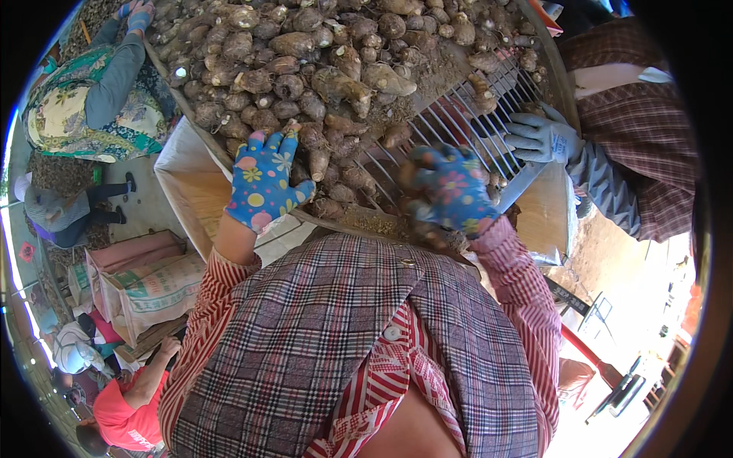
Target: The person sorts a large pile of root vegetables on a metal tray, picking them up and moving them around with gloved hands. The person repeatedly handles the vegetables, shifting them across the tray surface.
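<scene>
A heap of brown taro corms [286, 86] covers most of the sorting table in front of me. My left hand [264, 177], in a blue flowered glove, lies with fingers apart against the heap's near edge. Beside its thumb are several small corms [343, 192]. Over the near end of a metal bar grate [458, 123] is my right hand [452, 189], in a matching glove. Its fingers are curled and motion-blurred, with brown shapes under them; whether it grips one is unclear. One long corm [482, 94] lies on the bars.
A co-worker's grey-gloved hand [541, 137] rests at the grate's right side. White woven sacking [189, 172] hangs below the table's left edge. Another person in a flowered garment [97, 109] works at the far left. Filled printed sacks [154, 292] stand on the floor at left.
</scene>
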Tool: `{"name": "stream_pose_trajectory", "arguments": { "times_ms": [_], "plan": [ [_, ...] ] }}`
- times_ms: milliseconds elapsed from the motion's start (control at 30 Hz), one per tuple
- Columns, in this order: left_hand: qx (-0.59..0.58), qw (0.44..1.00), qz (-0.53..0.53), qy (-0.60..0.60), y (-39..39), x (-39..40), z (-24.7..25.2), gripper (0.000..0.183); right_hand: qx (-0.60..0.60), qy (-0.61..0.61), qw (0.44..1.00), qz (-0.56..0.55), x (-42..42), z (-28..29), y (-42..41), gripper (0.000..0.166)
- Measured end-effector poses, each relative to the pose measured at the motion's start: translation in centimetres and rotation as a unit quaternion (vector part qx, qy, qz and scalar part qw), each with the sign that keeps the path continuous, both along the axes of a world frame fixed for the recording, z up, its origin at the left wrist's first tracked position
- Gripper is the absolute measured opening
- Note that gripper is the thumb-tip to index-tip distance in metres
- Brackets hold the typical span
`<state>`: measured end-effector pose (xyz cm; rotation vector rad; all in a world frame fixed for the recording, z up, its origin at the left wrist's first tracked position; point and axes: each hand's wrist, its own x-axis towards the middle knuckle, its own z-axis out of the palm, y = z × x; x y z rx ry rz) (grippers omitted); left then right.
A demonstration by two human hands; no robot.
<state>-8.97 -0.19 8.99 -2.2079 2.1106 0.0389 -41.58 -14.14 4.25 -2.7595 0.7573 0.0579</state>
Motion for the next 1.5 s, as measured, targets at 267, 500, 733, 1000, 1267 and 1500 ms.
{"name": "stream_pose_trajectory", "arguments": {
  "times_ms": [267,500,733,1000,1267,1500],
  "plan": [
    [-0.013,0.999,0.043,-0.014,-1.4,-2.8,-1.9,0.108,-0.018,-0.086,0.983,-0.163,-12.4,0.5,-0.8,0.069],
    [0.057,0.997,-0.052,-0.019,-3.7,-5.0,-2.3,0.090,0.002,-0.206,0.943,-0.260,-12.8,0.1,2.3,0.069],
    [0.131,0.962,-0.094,0.222,-6.1,-8.6,-4.5,0.083,-0.072,-0.117,0.964,-0.227,-11.3,-0.6,3.1,0.059],
    [-0.055,0.988,-0.074,0.122,-2.0,-3.7,-1.3,0.070,-0.060,-0.227,0.904,-0.356,-15.1,1.6,5.1,0.051],
    [0.171,0.968,-0.184,0.010,-3.4,-3.4,-1.7,0.092,0.008,-0.246,0.929,-0.278,-10.7,2.5,4.1,0.071],
    [0.232,0.941,-0.241,0.055,-4.4,-3.3,-1.0,0.101,-0.016,-0.114,0.992,-0.044,2.5,0.9,1.6,0.070]
  ]
}}
